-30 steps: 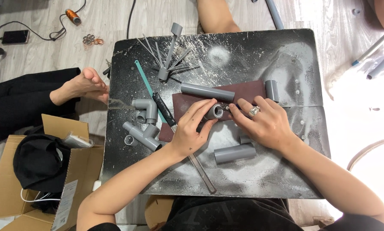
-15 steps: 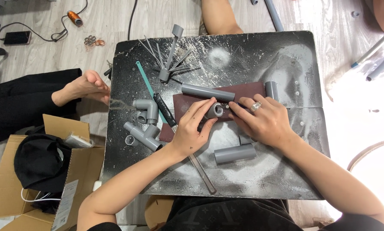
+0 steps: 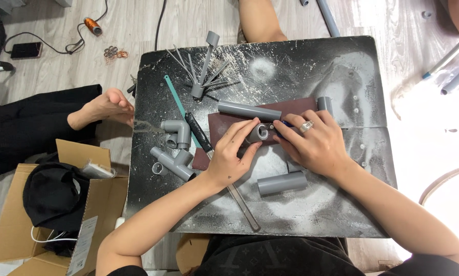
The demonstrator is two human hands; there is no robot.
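Observation:
Both my hands meet over a dark red sheet of sandpaper (image 3: 224, 125) on a black, dust-streaked board (image 3: 342, 76). My left hand (image 3: 232, 156) and my right hand (image 3: 314, 143) together grip a short grey pipe fitting (image 3: 260, 133), its round opening facing up, pressed on the sandpaper. A ring shows on my right hand. A straight grey pipe (image 3: 249, 110) lies just beyond the fitting. Left of my left hand sit grey elbow joints (image 3: 177, 133) and a joined pipe piece (image 3: 172, 163). A short grey pipe (image 3: 282, 183) lies near my right wrist.
A black-handled saw (image 3: 199, 134) and a teal strip (image 3: 176, 102) lie left of the sandpaper. A grey spiked piece (image 3: 201, 71) stands at the board's far side. Another person's bare foot (image 3: 101, 108) rests left of the board. A cardboard box (image 3: 94, 204) holds a black cap (image 3: 53, 194).
The fitting and both hands have shifted slightly across the sandpaper; the rest is unchanged.

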